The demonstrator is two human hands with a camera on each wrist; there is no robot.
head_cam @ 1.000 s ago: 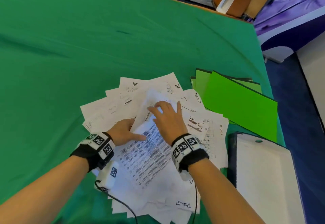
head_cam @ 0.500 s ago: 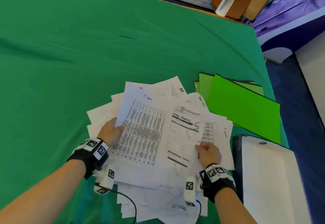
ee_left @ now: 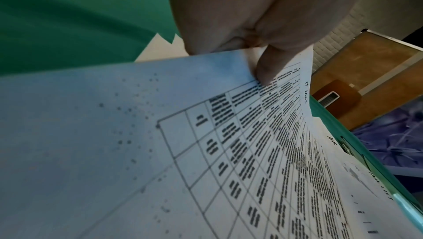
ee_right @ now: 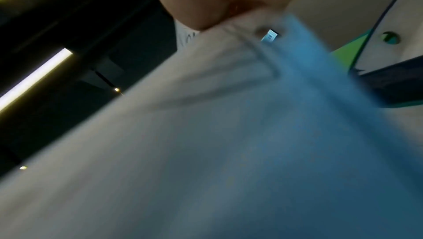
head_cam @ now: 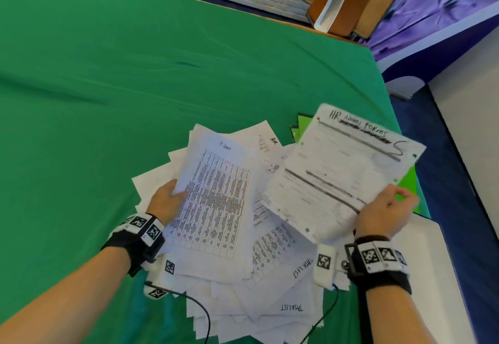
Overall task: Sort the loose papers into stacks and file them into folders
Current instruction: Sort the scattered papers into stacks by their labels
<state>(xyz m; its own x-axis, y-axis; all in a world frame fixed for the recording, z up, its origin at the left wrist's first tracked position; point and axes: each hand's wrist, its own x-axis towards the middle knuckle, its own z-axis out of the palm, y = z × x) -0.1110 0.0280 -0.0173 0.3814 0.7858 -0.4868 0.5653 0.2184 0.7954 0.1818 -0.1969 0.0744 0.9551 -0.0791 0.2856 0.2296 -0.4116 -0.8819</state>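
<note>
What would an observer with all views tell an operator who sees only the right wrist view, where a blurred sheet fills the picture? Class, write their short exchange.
Operator: Which sheet is this in front of me?
Observer: In the head view the right hand pinches a form sheet headed HR in marker, held above the paper pile.
Operator: And the other hand?
Observer: The left hand grips a table sheet marked IT LOGS, with the thumb on top.
Operator: Where are the folders?
Observer: The green folders lie on the table beyond the form sheet, mostly hidden by it.
</note>
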